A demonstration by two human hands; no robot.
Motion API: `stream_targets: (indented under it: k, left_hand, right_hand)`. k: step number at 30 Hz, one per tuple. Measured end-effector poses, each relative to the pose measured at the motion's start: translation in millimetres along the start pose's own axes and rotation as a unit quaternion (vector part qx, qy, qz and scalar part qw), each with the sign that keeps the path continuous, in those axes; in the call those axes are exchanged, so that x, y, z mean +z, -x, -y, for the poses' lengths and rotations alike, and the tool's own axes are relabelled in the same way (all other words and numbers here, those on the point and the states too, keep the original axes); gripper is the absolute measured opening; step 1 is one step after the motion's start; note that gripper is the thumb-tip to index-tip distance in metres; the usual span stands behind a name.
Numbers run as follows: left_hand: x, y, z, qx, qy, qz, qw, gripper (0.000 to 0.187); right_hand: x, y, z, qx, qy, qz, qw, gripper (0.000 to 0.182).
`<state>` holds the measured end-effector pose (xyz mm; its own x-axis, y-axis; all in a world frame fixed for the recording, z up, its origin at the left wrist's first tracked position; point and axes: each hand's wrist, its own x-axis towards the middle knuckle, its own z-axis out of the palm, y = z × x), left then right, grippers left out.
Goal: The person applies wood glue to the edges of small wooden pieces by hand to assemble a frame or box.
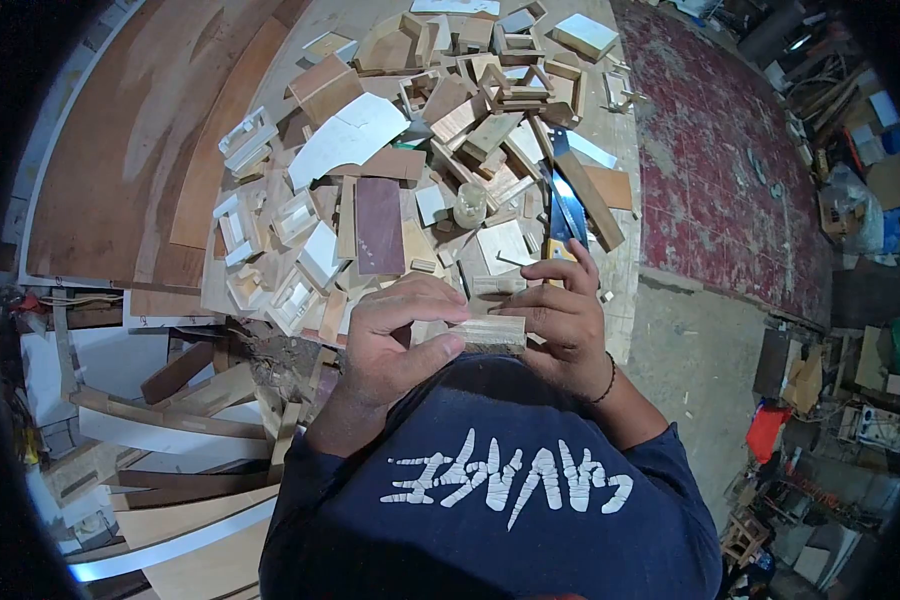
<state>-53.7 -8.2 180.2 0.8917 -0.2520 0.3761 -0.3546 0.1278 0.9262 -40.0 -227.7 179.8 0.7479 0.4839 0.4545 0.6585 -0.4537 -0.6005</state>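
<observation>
Close in front of my chest, a small grooved wooden block [488,332] is held level between both hands. My left hand [400,335] pinches its left end, thumb below and fingers along the top. At the other end, my right hand [562,325] grips it with the thumb and lower fingers, while the index finger is raised. A thin, dark, pin-like piece [510,260] shows by that raised fingertip. Just beyond the block lies another small wooden piece [497,285]. A glass jar [470,205] stands farther out on the worktable [622,300].
Wooden offcuts and small box-like frames [518,90] crowd the table. A handsaw [567,190] lies at right beside a wooden strip [592,200]. A purple-brown board [379,226] and a white panel [348,138] lie at left. Curved strips [180,430] are piled below left.
</observation>
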Motion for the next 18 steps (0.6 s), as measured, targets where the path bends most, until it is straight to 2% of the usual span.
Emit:
stream_targets:
  k: [12, 15, 17, 18]
  left_hand:
    - [0.7, -4.4, -1.6, -0.012, -0.002, 0.005, 1.0, 0.023]
    - [5.9, -11.2, -13.3, -0.026, -0.01, -0.039, 0.999, 0.024]
    - [1.9, -11.3, -14.3, -0.065, -0.098, 0.046, 0.992, 0.027]
    - [0.8, -10.6, -13.9, -0.065, -0.098, 0.045, 0.992, 0.027]
  right_hand:
    - [0.8, -0.9, -4.1, 0.002, 0.007, 0.006, 1.0, 0.021]
    - [1.8, -1.7, -4.5, -0.007, 0.023, 0.012, 1.0, 0.023]
    - [2.4, -1.7, -4.2, -0.011, 0.028, 0.014, 0.999, 0.024]
    - [2.4, -1.6, -4.1, -0.012, 0.034, 0.017, 0.999, 0.024]
